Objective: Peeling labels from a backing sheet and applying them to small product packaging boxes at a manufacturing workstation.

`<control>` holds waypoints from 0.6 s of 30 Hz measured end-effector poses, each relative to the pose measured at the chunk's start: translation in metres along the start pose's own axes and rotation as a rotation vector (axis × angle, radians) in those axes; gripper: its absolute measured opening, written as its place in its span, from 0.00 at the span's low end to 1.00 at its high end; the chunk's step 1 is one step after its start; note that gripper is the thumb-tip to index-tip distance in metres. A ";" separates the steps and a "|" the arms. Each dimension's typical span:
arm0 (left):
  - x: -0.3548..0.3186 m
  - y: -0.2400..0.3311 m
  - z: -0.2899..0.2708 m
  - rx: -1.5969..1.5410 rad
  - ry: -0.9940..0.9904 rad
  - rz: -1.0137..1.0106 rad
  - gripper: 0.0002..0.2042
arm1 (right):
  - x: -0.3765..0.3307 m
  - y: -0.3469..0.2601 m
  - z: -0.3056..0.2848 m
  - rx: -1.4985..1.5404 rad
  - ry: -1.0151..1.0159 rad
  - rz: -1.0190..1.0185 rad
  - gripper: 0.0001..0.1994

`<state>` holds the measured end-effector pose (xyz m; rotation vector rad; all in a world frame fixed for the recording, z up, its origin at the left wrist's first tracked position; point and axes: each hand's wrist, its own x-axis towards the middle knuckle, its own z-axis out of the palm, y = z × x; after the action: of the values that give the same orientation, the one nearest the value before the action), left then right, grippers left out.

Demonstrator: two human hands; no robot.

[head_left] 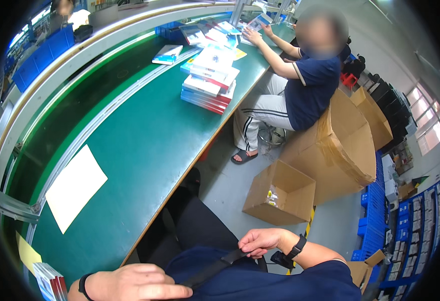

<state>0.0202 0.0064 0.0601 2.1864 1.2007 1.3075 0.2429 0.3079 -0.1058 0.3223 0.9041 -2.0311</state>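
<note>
A black strap (216, 268) runs across my lap in front of my dark blue shirt. My right hand (261, 242) pinches its upper end between thumb and fingers. Over the strap's other end lies my left hand (142, 282), its fingers closed around it near the lower edge of the view. A dark buckle-like piece (228, 259) sits on the strap close to my right hand. Both wrists carry black bands. Left of my left hand, a small stack of boxes with red edges (50, 282) stands on the green table (124, 200).
A yellowish paper sheet (77, 188) lies on the table. Farther along stand stacked flat boxes (207, 98). A person in a dark shirt (310, 93) sits there, handling a box. Open cardboard cartons (280, 193) stand on the floor to the right, beside blue shelving (405, 241).
</note>
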 end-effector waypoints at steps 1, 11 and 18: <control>0.000 0.004 0.000 0.040 0.009 0.036 0.11 | 0.006 -0.003 0.002 -0.007 0.001 -0.008 0.14; -0.004 0.002 0.011 0.301 -0.163 0.001 0.08 | 0.035 0.001 -0.006 -0.037 -0.074 0.003 0.13; -0.005 -0.008 0.019 0.380 -0.207 -0.079 0.10 | 0.037 0.006 -0.004 -0.065 -0.153 0.003 0.14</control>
<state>0.0311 0.0094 0.0418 2.4269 1.5306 0.8480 0.2255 0.2855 -0.1307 0.1303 0.8710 -1.9891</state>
